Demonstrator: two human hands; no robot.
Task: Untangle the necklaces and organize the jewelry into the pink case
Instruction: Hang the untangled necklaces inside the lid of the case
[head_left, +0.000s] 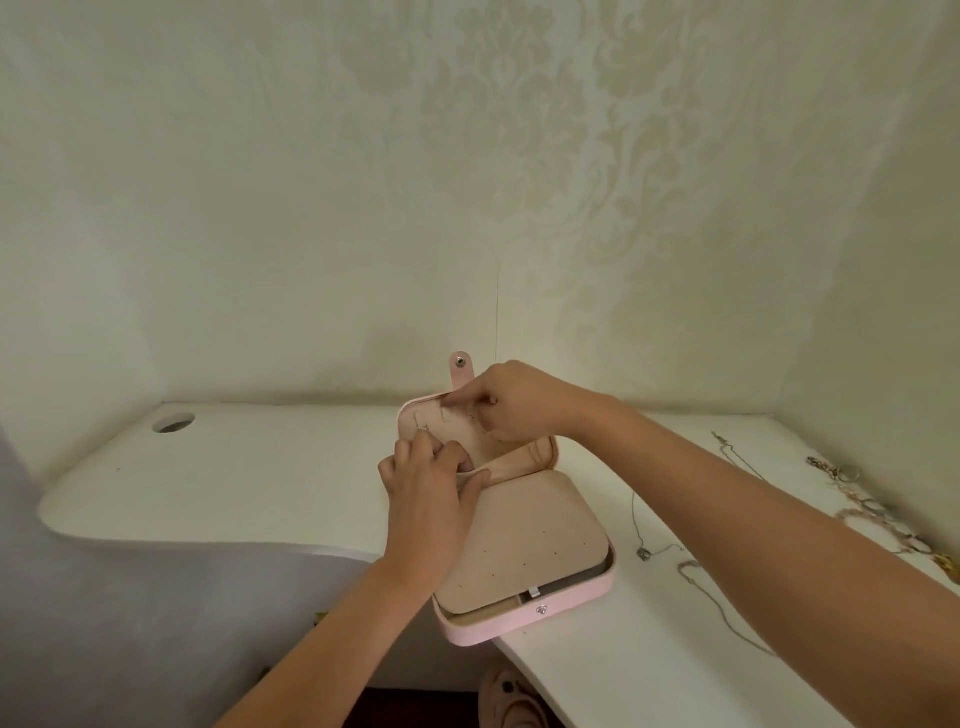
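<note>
Gripping the raised lid (467, 436) at its pocket edge with curled left hand (428, 499), pinching its lining with right hand (511, 402) (whatever is pinched, too fine to tell). Around them: open pink jewelry case (524, 623) on white desk (234, 478), loose necklaces (644, 553) to the right.

A home room: damask wallpaper (545, 156) behind a white desk (234, 483) with a cable hole (173, 422).

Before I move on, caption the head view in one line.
Open pink case on a white desk: left hand and right hand work at its raised lid, chains lying beside.
</note>
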